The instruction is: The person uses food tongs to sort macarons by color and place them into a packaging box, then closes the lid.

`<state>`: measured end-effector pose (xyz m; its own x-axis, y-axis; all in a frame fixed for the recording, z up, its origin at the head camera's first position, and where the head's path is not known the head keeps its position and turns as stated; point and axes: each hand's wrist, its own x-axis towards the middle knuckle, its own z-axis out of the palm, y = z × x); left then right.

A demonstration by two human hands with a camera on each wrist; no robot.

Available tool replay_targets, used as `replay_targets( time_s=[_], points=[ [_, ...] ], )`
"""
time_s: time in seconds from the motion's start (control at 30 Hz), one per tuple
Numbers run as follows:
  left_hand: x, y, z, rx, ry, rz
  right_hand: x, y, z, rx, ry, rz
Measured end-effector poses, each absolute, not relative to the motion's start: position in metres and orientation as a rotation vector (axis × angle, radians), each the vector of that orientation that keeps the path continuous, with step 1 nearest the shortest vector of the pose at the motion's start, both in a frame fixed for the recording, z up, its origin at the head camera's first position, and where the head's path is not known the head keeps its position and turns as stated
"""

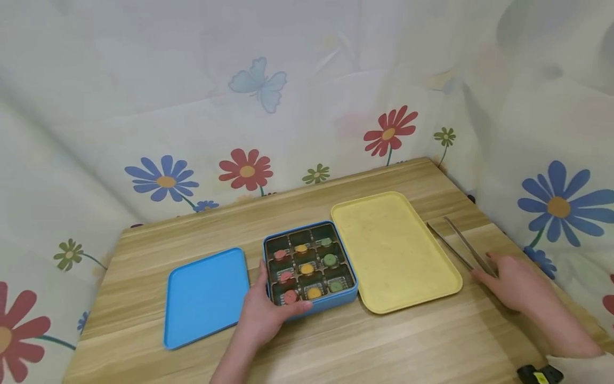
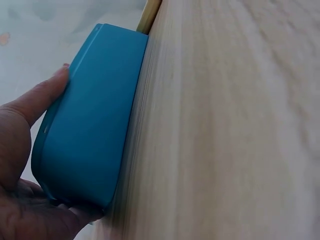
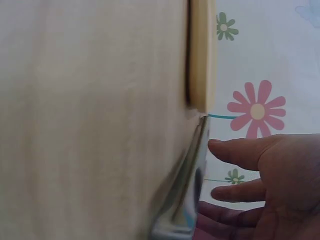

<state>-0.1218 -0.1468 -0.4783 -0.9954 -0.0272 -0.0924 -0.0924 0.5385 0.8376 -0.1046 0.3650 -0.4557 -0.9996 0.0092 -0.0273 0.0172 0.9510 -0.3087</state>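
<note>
A blue box [image 1: 331, 303] holds a dark divided insert with several compartments, where small round red, yellow and green pieces lie. My left hand [image 1: 265, 313] grips its near left corner, thumb on the front side and fingers along the left side. The left wrist view shows the box's blue wall [image 2: 95, 115] between thumb and fingers. Metal tongs [image 1: 470, 246] lie on the table at the right, arms spread apart. My right hand [image 1: 515, 281] is at their near end with fingers loosely extended; in the right wrist view they are beside the tongs [image 3: 187, 195], not closed round them.
A yellow tray [image 1: 398, 256] stands between the box and the tongs, close against the box's right side. Left of the box lies a flat blue lid or tray [image 1: 206, 298]. The wooden table [image 1: 384, 341] meets a flower-printed cloth [image 1: 297, 128] at the back and sides.
</note>
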Motion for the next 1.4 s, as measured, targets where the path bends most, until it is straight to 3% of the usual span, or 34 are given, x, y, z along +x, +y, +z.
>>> replay_targets(
  time_s=[0.23,0.57,0.8,1.4],
  points=[
    [-0.120,-0.172,-0.458,-0.124,2.721,1.407,-0.109,0.347,-0.434,-0.011,3.133,-0.670],
    [-0.116,-0.283,-0.440,-0.307,3.023,1.076,-0.123,0.301,-0.401,-0.234,3.256,-0.933],
    [-0.106,-0.331,-0.442,-0.508,2.982,0.987,-0.127,0.261,-0.382,-0.390,3.224,-1.033],
    [-0.098,-0.346,-0.461,-0.656,3.064,1.052,-0.118,0.180,-0.371,-0.766,3.139,-1.195]
  ],
)
